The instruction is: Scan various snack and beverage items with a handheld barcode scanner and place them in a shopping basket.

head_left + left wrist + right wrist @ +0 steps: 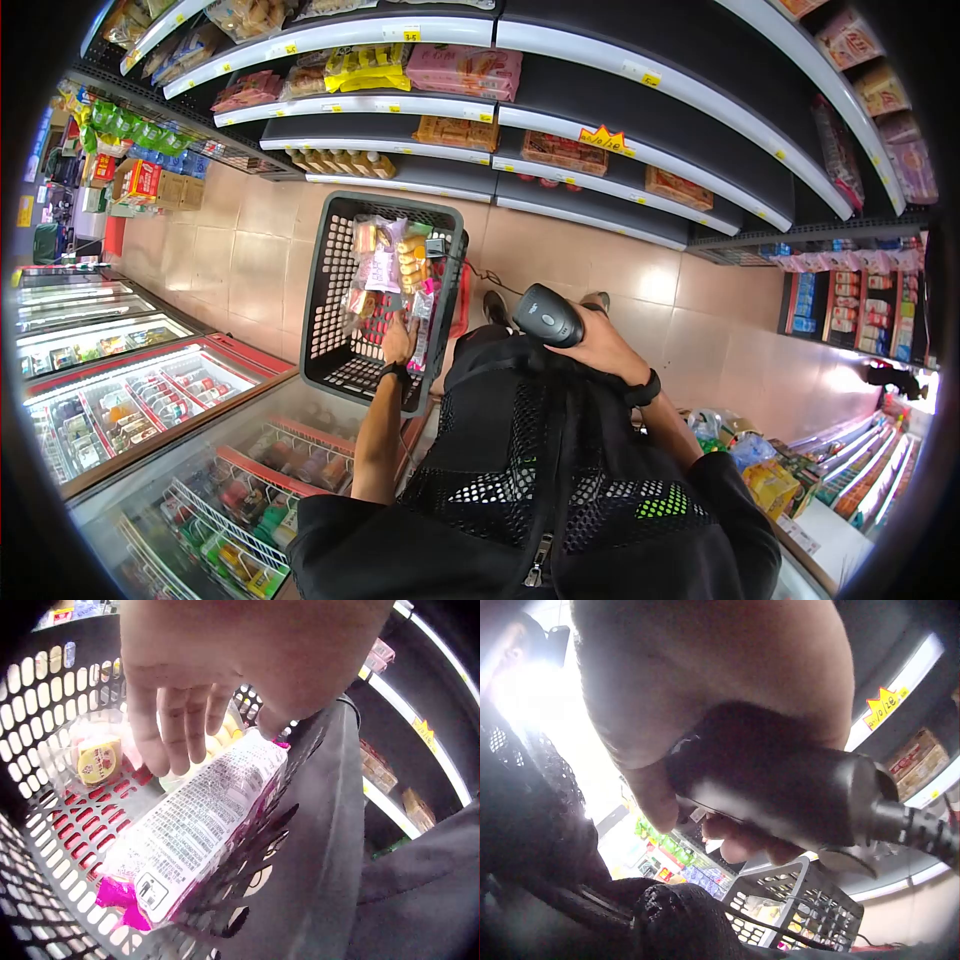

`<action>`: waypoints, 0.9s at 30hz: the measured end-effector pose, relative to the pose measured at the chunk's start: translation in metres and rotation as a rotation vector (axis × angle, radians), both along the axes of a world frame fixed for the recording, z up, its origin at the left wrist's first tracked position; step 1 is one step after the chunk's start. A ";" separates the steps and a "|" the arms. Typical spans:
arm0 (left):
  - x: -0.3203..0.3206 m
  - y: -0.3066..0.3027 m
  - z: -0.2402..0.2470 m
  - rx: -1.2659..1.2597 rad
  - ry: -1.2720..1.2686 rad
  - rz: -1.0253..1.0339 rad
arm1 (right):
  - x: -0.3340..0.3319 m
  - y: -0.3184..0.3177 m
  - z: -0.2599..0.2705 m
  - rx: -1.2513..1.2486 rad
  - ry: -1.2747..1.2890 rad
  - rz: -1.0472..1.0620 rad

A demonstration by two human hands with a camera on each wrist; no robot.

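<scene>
A dark plastic shopping basket (pixel 395 199) holds several packaged snacks, among them a lavender packet (pixel 381 272) and a clear pack of yellow pieces (pixel 413 262). My left hand (pixel 399 343) reaches down inside it, fingers extended and relaxed. In the left wrist view those fingers hang beside a long white packet (pixel 201 817) with magenta ends, which leans along the basket wall. A clear pack with a round yellow label (pixel 99 762) lies beyond the fingertips. My right hand (pixel 607 347) grips a black corded barcode scanner (pixel 549 316) in front of my body.
Shelves (pixel 590 50) with snack packs and price tags curve across the front. Glass-topped freezers (pixel 240 470) stand on the left, close to my left arm. The scanner's cord (pixel 490 275) runs toward the basket. Tiled floor (pixel 640 280) lies between basket and shelves.
</scene>
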State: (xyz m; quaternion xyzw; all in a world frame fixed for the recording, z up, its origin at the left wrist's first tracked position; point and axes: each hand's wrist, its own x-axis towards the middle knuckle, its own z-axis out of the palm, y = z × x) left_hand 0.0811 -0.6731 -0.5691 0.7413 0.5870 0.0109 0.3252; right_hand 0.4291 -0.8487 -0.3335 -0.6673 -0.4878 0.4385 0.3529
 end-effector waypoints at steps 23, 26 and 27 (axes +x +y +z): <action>0.397 0.000 0.291 -0.152 -0.724 -0.361 | 0.188 -0.115 -0.006 0.103 0.076 -0.317; 0.523 -0.051 0.350 -0.183 -0.790 -0.668 | 0.218 -0.161 -0.013 0.116 0.096 -0.494; 0.562 -0.067 0.363 -0.174 -0.770 -0.763 | 0.228 -0.175 -0.016 0.146 0.107 -0.565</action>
